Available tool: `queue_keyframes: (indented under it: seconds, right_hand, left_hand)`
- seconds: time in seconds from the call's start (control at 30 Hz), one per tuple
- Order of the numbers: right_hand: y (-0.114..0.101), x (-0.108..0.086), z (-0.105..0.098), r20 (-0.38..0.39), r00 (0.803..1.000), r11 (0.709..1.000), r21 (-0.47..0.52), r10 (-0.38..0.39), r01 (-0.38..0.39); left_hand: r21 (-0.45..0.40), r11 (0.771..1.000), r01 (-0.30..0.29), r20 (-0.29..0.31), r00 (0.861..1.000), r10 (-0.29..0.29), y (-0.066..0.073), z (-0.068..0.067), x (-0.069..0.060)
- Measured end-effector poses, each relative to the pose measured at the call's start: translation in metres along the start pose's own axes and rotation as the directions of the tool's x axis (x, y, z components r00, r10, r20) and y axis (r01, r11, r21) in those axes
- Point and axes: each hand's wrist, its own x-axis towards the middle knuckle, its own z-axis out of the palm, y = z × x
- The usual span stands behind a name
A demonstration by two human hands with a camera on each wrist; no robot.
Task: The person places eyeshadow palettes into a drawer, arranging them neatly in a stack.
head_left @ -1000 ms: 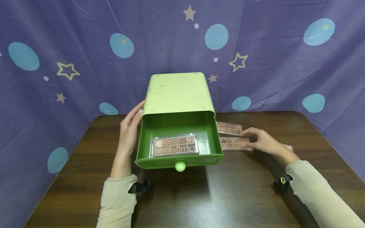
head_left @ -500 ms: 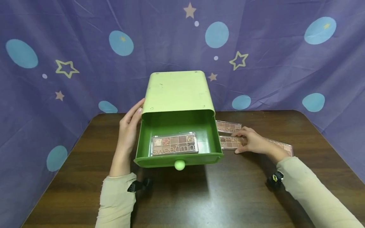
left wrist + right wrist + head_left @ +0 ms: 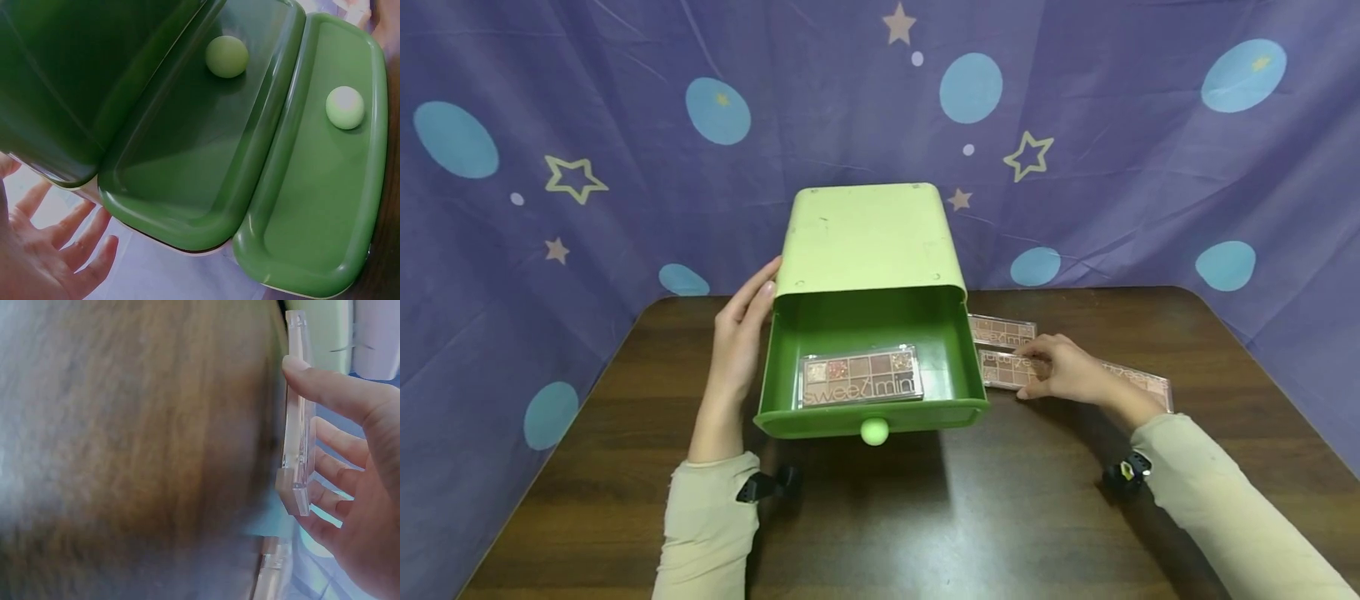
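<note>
The clear plastic rectangular palette with brownish pans (image 3: 1002, 371) lies just to the right of the open green drawer (image 3: 816, 425). My right grip (image 3: 1067, 372) pinches it across its width, thumb at the near edge; I cannot tell if it is off the brown wooden desk (image 3: 985, 517). I think an even, light squeeze and a level lift would avoid the similar palette behind (image 3: 1002, 331). My left grip (image 3: 735, 342), fingers loosely spread, rests against the light-green box (image 3: 867, 237); gentle steadying should suffice.
</note>
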Motion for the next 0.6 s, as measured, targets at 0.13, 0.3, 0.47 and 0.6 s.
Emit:
queue_keyframes:
  seconds: [0.13, 0.3, 0.47, 0.6]
  right_hand:
    - [-0.005, -0.003, -0.006, -0.025, 1.000, 1.000, 0.005, 0.000, 0.000]
    - [-0.010, -0.009, -0.014, -0.045, 0.999, 0.999, -0.030, -0.017, 0.016]
    - [-0.018, -0.018, -0.022, -0.087, 0.995, 0.999, -0.028, -0.048, 0.046]
    - [-0.025, -0.025, -0.028, -0.135, 0.988, 0.998, -0.011, -0.069, 0.068]
  left_hand:
    - [-0.001, 1.000, -0.005, 0.000, 1.000, 0.005, 0.000, 0.000, 0.000]
    - [-0.002, 1.000, -0.006, -0.003, 1.000, 0.006, 0.001, 0.001, 0.000]
    - [0.006, 1.000, 0.002, -0.015, 1.000, -0.002, 0.001, 0.001, 0.000]
    - [0.001, 1.000, 0.002, -0.019, 1.000, -0.002, 0.001, 0.002, 0.000]
